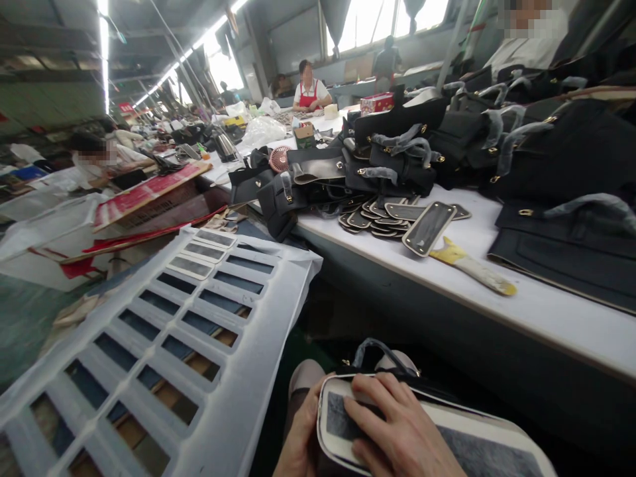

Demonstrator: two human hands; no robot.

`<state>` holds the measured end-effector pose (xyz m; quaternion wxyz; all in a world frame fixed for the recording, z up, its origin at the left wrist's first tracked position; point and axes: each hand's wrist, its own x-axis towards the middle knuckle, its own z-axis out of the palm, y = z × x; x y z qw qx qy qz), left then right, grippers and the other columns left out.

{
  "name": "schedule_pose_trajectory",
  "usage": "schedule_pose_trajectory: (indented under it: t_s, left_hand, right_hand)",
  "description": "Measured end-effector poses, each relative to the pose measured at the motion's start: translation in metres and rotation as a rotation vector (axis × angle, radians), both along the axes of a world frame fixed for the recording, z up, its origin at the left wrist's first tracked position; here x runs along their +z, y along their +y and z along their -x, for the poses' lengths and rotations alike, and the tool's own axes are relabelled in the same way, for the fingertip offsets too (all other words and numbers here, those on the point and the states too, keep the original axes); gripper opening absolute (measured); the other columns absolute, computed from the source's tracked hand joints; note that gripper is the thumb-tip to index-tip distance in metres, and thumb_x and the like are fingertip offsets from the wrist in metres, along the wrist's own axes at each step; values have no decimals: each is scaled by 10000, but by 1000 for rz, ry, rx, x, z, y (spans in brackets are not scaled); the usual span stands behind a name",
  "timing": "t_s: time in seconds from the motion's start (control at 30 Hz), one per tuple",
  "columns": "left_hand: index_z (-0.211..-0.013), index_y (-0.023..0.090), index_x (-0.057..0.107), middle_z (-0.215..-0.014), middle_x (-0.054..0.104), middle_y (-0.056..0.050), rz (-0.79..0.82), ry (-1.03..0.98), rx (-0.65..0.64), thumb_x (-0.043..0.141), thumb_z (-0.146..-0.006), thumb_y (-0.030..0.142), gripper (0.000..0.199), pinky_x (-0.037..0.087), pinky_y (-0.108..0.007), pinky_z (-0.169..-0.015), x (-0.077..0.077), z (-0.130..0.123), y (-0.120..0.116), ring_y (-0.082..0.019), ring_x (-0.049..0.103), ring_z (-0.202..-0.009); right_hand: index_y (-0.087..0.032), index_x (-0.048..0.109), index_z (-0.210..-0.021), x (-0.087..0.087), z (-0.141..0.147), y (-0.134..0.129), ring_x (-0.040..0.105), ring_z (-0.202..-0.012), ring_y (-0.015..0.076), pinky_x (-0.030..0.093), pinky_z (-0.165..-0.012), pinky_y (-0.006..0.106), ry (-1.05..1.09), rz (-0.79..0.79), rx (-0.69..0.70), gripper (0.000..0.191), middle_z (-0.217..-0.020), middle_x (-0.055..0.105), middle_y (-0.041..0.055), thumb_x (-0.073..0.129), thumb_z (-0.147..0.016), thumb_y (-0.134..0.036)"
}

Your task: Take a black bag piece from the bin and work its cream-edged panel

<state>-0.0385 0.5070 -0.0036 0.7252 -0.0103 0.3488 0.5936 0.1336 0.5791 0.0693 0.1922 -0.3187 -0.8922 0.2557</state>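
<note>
On my lap rests a black handbag (497, 424), turned so that its cream, white-edged face with dark grey patches is up. A plastic-wrapped handle (376, 346) sticks out at its far side. My left hand (301, 434) grips the rounded left end, with its thumb along the edge and its other fingers hidden below. My right hand (397, 424) lies over the same face, fingers stretched out across a dark patch near that end. On the table to the right, several oval-ended panels (430, 228) are piled beside a yellow-handled brush or spatula (472, 265).
At my left stands a translucent plastic rack (248, 397) with slots and a few panels at its far end. The white table (546, 331) carries heaped black handbags (571, 245) and a small pink fan (279, 159). Several people work farther off.
</note>
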Motion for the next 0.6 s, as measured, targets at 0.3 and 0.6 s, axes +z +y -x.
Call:
schedule_pose_trajectory:
  t_s: [0.3,0.6]
  left_hand:
    - [-1148,203,720,-1154,711,-66,-68,143,-43,612,-896,366,319,309,-436,-1180,21,2,4,-277,456,-1345]
    - [-1191,192,689,-1106,716,-90,-70,164,-72,709,-826,415,429,385,-398,-1110,37,1,6,-273,614,-1143]
  right_hand:
    - [-255,594,-1117,-8,-2,1,576,-983,273,553,-780,408,14,-174,2,449,-1190,630,29,659,-719,-57]
    - [-251,610,-1108,-14,5,-4,558,-976,282,531,-788,410,16,-199,-30,533,-1199,617,45,709,-637,-24]
